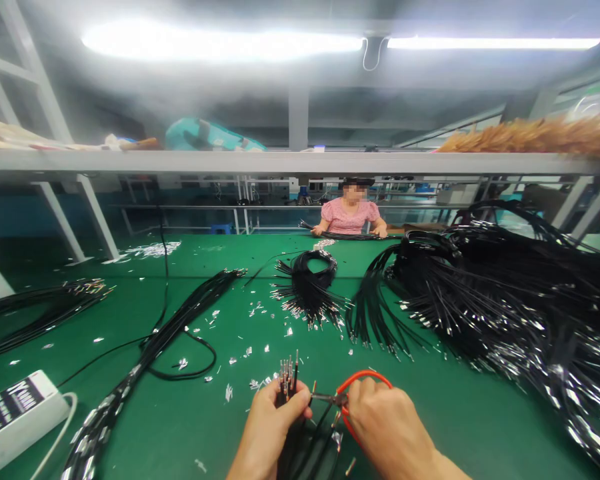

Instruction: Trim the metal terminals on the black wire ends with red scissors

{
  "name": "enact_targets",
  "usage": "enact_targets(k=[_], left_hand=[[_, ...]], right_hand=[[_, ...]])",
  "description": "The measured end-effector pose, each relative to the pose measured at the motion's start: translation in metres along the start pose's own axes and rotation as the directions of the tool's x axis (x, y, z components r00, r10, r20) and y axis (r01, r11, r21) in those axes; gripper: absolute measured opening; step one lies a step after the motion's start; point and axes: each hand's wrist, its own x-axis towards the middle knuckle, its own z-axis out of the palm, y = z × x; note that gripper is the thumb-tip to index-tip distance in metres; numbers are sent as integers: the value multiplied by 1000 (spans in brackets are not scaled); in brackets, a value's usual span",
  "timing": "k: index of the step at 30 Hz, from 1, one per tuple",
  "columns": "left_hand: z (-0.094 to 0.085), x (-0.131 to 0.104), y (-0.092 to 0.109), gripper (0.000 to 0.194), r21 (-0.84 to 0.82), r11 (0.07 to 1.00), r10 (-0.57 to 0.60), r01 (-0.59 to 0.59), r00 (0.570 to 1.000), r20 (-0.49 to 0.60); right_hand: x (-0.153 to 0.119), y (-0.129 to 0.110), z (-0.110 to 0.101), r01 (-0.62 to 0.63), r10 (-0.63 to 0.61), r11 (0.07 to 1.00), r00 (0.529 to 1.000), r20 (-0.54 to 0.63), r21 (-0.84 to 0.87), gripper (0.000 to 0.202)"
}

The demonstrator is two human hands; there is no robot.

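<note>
My left hand [276, 421] is closed round a bundle of black cables [290, 388], whose stripped ends with bare metal tips stand upright above my fingers. In my right hand [391, 415] is a pair of scissors [356, 377] with red-orange handles. Their blades point left and reach close to my left thumb, beside a cable end; whether they touch it I cannot tell. More black cables hang loose below, between my hands, one with a scrap of silvery foil [337, 439] on it.
Scraps of foil [229, 393] litter the green table [190, 427]. A large cable heap [480, 280] lies right, a coiled bundle [313, 283] ahead, a long bundle [180, 315] left. A white box [20, 420] stands front left. Across the table sits a person [351, 215] beneath a shelf [260, 161].
</note>
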Motion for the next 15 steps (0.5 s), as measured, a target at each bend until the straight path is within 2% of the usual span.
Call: enact_targets(k=[8, 12, 15], left_hand=[[2, 1, -6, 18, 104, 990, 95, -95, 996, 3], [0, 4, -9, 19, 130, 985, 112, -114, 994, 19], [-1, 5, -9, 21, 130, 984, 117, -118, 993, 10]], right_hand=[[5, -11, -10, -35, 35, 999, 998, 53, 1, 24], [8, -10, -11, -190, 155, 944, 977, 144, 270, 24], [10, 4, -6, -279, 223, 867, 958, 180, 412, 26]])
